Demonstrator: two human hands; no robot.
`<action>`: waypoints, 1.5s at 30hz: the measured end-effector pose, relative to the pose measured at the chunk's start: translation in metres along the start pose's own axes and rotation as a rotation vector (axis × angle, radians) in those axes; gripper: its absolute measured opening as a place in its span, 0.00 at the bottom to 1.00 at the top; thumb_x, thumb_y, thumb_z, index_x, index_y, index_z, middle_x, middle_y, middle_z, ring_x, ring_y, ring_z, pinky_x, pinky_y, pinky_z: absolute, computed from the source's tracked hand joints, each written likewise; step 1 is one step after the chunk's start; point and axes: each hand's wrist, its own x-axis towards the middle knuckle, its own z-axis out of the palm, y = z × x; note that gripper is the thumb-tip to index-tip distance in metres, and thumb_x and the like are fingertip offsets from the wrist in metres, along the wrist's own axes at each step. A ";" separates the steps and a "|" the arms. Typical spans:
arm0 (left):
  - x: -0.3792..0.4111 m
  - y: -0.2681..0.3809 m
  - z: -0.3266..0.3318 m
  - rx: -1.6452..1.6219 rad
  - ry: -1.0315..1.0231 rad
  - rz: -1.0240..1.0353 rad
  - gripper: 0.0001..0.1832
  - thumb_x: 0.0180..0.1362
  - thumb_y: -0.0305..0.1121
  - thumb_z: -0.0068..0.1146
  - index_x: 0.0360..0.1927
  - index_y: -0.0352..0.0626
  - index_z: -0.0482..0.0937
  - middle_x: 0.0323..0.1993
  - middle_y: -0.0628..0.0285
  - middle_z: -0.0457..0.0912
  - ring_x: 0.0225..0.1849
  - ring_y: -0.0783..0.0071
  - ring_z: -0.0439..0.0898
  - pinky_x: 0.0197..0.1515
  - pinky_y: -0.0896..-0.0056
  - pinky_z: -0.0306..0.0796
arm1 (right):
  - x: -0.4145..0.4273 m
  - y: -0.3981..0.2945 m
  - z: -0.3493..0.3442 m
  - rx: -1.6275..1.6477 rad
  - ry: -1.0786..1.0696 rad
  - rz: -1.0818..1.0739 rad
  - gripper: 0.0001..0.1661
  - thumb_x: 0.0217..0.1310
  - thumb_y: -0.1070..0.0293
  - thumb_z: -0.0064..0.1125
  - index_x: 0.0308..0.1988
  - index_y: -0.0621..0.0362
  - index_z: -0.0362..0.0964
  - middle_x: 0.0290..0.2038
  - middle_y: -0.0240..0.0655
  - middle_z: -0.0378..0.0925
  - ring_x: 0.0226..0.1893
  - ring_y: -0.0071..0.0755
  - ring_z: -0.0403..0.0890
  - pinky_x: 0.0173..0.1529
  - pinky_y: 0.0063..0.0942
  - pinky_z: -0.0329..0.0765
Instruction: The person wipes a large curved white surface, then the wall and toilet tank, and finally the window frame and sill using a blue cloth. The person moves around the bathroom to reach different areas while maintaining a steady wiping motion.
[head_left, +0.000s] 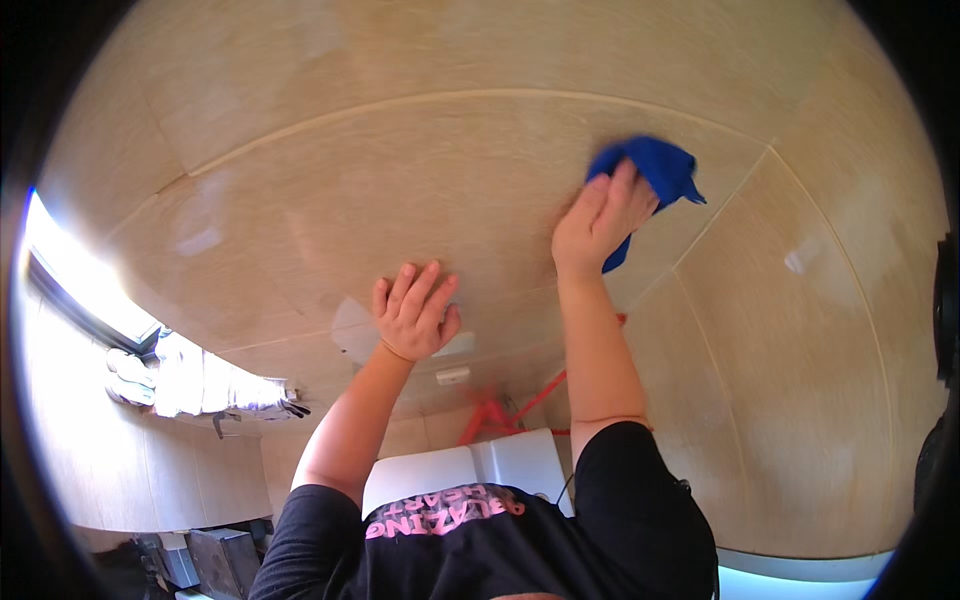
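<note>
My right hand (606, 219) presses a blue cloth (660, 166) against the beige tiled wall (480, 165), near a corner seam. The cloth bunches over and around the fingers, and part hangs below the palm. Lower and to the left, my left hand (415, 311) rests flat on the same wall, fingers spread, with nothing in it. Just below that hand, a small white wall plate (453, 376) is fixed to the tiles. Pale light seams run across the wall above both hands.
A white appliance or tank (420, 469) stands close in front of my body, with a red frame-like object (491, 420) behind it. Left are a bright window (90, 270) and light-coloured cloths (214, 379). Dark boxes (221, 559) sit lower left. Another tiled wall (795, 360) adjoins at right.
</note>
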 end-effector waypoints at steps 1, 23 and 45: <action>0.002 0.001 0.002 0.015 0.001 0.009 0.19 0.53 0.41 0.54 0.49 0.53 0.84 0.59 0.63 0.78 0.68 0.59 0.67 0.73 0.52 0.45 | -0.016 0.006 0.002 0.029 0.064 0.066 0.16 0.64 0.60 0.48 0.41 0.63 0.70 0.52 0.63 0.68 0.60 0.72 0.61 0.66 0.70 0.47; 0.021 0.070 0.039 -0.124 -0.288 -0.069 0.26 0.53 0.44 0.55 0.57 0.51 0.79 0.66 0.62 0.70 0.71 0.59 0.62 0.74 0.44 0.35 | -0.065 0.007 -0.010 0.030 -0.029 0.177 0.15 0.64 0.64 0.46 0.43 0.62 0.72 0.60 0.59 0.66 0.64 0.69 0.60 0.68 0.68 0.43; 0.019 0.071 0.060 0.092 -0.148 0.155 0.22 0.54 0.43 0.53 0.52 0.57 0.84 0.63 0.67 0.74 0.72 0.56 0.60 0.75 0.47 0.31 | -0.137 0.089 -0.017 -0.001 0.011 0.418 0.23 0.69 0.63 0.45 0.53 0.73 0.65 0.47 0.61 0.69 0.54 0.69 0.65 0.67 0.61 0.52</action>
